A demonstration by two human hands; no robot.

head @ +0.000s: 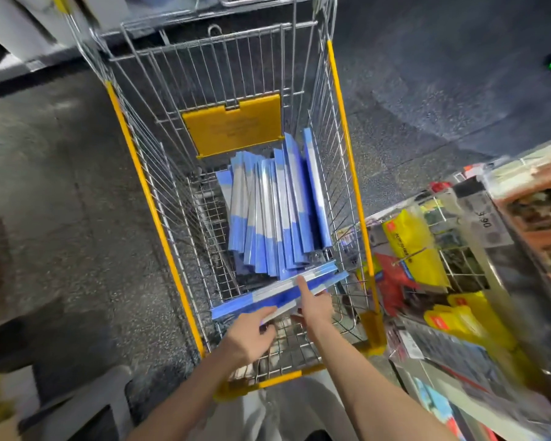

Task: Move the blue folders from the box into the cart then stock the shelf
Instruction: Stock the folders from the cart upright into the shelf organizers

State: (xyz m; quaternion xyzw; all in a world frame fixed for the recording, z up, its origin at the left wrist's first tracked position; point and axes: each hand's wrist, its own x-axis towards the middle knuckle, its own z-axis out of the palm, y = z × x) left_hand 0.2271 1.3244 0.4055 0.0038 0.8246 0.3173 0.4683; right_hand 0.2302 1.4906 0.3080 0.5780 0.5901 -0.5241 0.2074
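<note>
A wire shopping cart with yellow trim stands in front of me. Inside it, a stack of blue folders leans on edge against the right wall. A smaller bundle of blue folders lies crosswise at the near end of the basket. My left hand grips this bundle's near edge from the left. My right hand holds the bundle from the right, its index finger stretched along the top.
A shelf rack with hanging yellow and red packets stands close on the right of the cart. Dark speckled floor lies to the left and ahead. A yellow flap hangs on the cart's far wall.
</note>
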